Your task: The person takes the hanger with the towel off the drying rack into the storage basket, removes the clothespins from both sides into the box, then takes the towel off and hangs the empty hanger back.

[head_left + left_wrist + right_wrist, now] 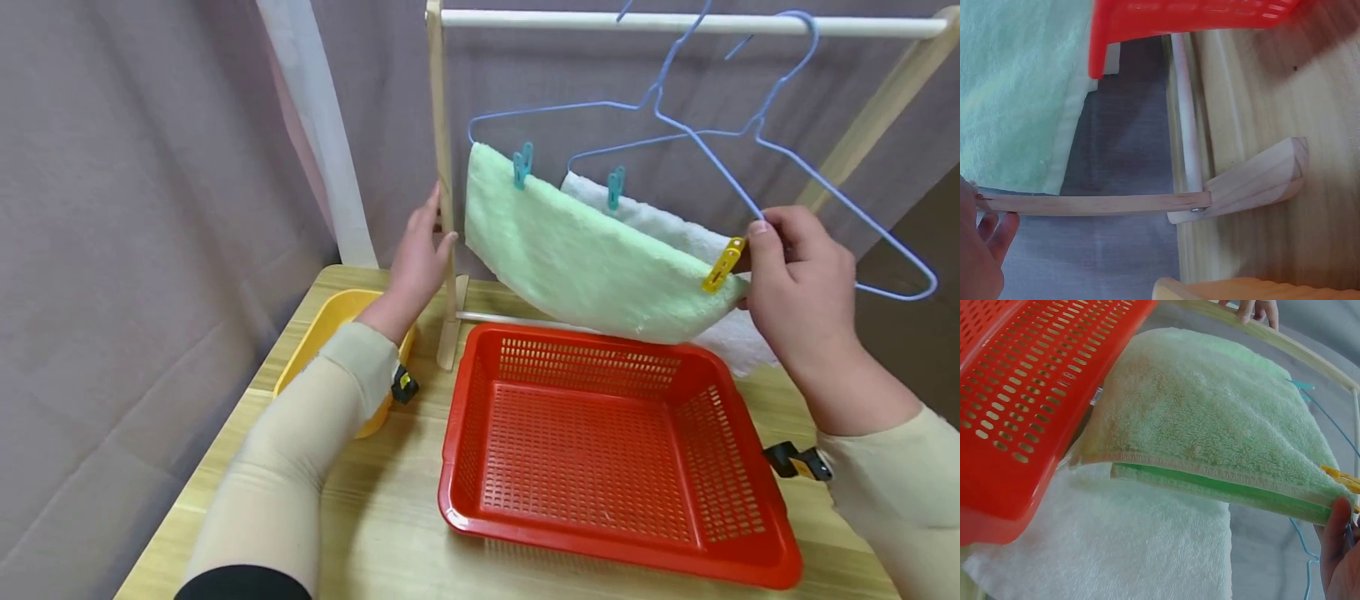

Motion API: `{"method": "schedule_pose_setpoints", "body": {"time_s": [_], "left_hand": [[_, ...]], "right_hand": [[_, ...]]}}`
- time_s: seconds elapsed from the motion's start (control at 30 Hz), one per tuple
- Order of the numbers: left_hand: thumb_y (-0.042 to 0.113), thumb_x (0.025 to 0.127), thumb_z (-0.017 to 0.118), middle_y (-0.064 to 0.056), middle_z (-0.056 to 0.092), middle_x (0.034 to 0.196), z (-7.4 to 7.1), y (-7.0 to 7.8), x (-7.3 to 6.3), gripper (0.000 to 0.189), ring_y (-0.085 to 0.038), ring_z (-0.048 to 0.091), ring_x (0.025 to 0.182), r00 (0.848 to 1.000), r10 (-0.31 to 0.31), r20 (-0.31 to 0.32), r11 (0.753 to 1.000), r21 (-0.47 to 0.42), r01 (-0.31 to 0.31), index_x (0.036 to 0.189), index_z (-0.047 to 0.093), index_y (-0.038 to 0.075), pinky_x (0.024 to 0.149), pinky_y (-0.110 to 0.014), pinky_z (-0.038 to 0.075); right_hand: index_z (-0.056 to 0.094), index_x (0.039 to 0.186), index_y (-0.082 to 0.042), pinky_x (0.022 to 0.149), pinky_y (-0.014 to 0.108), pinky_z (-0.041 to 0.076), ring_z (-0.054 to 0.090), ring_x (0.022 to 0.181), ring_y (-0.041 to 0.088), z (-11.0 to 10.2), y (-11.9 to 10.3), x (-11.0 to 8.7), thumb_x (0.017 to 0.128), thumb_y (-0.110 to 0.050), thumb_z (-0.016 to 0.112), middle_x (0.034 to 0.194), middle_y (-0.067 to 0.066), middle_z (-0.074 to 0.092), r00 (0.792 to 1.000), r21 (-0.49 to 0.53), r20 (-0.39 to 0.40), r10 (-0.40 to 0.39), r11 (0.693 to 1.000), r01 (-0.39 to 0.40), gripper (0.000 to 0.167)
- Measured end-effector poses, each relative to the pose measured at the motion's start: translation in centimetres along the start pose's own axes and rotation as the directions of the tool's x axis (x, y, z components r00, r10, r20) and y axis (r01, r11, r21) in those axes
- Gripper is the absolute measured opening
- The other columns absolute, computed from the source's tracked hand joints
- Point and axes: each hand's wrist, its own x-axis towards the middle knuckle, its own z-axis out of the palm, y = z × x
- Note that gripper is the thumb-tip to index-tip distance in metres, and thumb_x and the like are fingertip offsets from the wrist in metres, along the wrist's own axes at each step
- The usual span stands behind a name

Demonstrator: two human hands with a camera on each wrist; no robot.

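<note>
My right hand (806, 279) pinches the lower right end of a blue wire clothes hanger (716, 162), at the corner of a pale green towel (585, 250) folded over it. Close by the fingertips, a yellow clothespin (724, 265) is clipped on the towel; a teal clothespin (522, 165) sits near its other end. In the right wrist view the towel (1210, 419) hangs in a slack fold. Around the left wooden post (1097, 204) of the drying rack, my left hand (416, 262) has its thumb and fingers on either side.
Behind hangs a white towel (652, 218) on a second blue hanger (847, 200), with another teal clothespin (616, 188). A red mesh basket (585, 450) stands in front of the rack. Left of the post is a yellow basket (322, 329). The white rail (540, 20) runs overhead.
</note>
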Motion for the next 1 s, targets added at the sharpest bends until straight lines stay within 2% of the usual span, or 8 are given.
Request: {"method": "schedule_pose_setpoints", "body": {"time_s": [0.07, 0.2, 0.4, 0.6, 0.73, 0.87, 1.0], "left_hand": [[0.021, 0.100, 0.060, -0.006, 0.041, 0.148, 0.0, -0.2, -0.2, 0.078, -0.020, 0.053, 0.122, 1.000, 0.015, -0.008, 1.000, 0.010, -0.014, 0.159, 0.010, 0.036, 0.093, -0.032, 0.051], [0.021, 0.099, 0.062, -0.005, 0.042, 0.148, -0.4, -0.4, -0.6, 0.074, -0.020, 0.052, 0.123, 0.999, 0.005, -0.038, 1.000, 0.016, -0.004, 0.159, 0.019, 0.028, 0.094, -0.032, 0.050], [0.022, 0.100, 0.061, -0.003, 0.050, 0.137, -1.7, -0.7, -1.2, 0.058, -0.017, 0.055, 0.119, 0.997, -0.019, -0.071, 0.999, -0.040, 0.017, 0.152, 0.038, 0.020, 0.091, -0.029, 0.050], [0.022, 0.100, 0.060, -0.003, 0.055, 0.127, -2.7, -0.8, -2.3, 0.045, -0.016, 0.057, 0.112, 0.995, 0.040, -0.097, 0.995, -0.082, -0.048, 0.144, 0.048, 0.015, 0.092, -0.027, 0.048], [0.025, 0.100, 0.060, 0.000, 0.055, 0.125, -3.3, -0.7, -3.2, 0.041, -0.014, 0.057, 0.111, 0.996, 0.057, -0.074, 0.994, -0.087, -0.063, 0.139, 0.052, 0.016, 0.092, -0.031, 0.051], [0.026, 0.100, 0.061, -0.001, 0.057, 0.121, -3.8, -0.6, -4.0, 0.035, -0.014, 0.057, 0.106, 0.993, 0.107, -0.053, 0.990, -0.085, -0.112, 0.132, 0.057, 0.013, 0.087, -0.033, 0.052], [0.026, 0.099, 0.061, -0.001, 0.059, 0.117, -4.2, -0.2, -5.3, 0.030, -0.012, 0.058, 0.101, 0.988, 0.148, -0.040, 0.986, -0.074, -0.150, 0.126, 0.060, 0.012, 0.081, -0.029, 0.052]], "right_hand": [[0.059, 0.115, -0.011, 0.052, 0.009, 0.047, 0.058, 0.070, -0.001, -0.3, 0.1, -0.5, 0.104, -0.033, 0.046, 0.087, -0.018, 0.059, 1.000, -0.016, 0.011, 0.002, 1.000, -0.002, 0.028], [0.058, 0.119, -0.007, 0.053, 0.009, 0.047, 0.057, 0.071, -0.001, -0.4, 0.0, -1.4, 0.104, -0.033, 0.046, 0.090, -0.016, 0.058, 1.000, -0.026, 0.022, -0.008, 1.000, 0.009, 0.032], [0.062, 0.111, -0.012, 0.051, 0.010, 0.048, 0.059, 0.073, -0.003, -0.7, -0.8, -2.2, 0.103, -0.029, 0.049, 0.087, -0.019, 0.060, 1.000, 0.018, -0.006, -0.011, 1.000, 0.011, 0.023], [0.062, 0.107, -0.017, 0.052, 0.009, 0.048, 0.060, 0.072, -0.003, -1.3, -1.2, -2.8, 0.102, -0.026, 0.050, 0.088, -0.019, 0.061, 0.999, 0.043, -0.018, -0.037, 0.998, 0.037, 0.016], [0.062, 0.105, -0.017, 0.051, 0.009, 0.048, 0.059, 0.068, -0.002, -1.7, -1.2, -3.2, 0.102, -0.025, 0.051, 0.087, -0.019, 0.062, 0.998, 0.044, -0.020, -0.051, 0.998, 0.052, 0.014], [0.062, 0.107, -0.013, 0.051, 0.009, 0.048, 0.059, 0.067, -0.003, -1.8, -1.2, -3.6, 0.102, -0.025, 0.051, 0.086, -0.020, 0.062, 0.999, 0.031, -0.009, -0.049, 0.998, 0.050, 0.017], [0.062, 0.109, -0.009, 0.051, 0.009, 0.047, 0.057, 0.064, -0.005, -1.8, -1.1, -4.0, 0.102, -0.025, 0.051, 0.085, -0.024, 0.060, 1.000, 0.014, -0.002, -0.032, 0.999, 0.032, 0.020]]}}
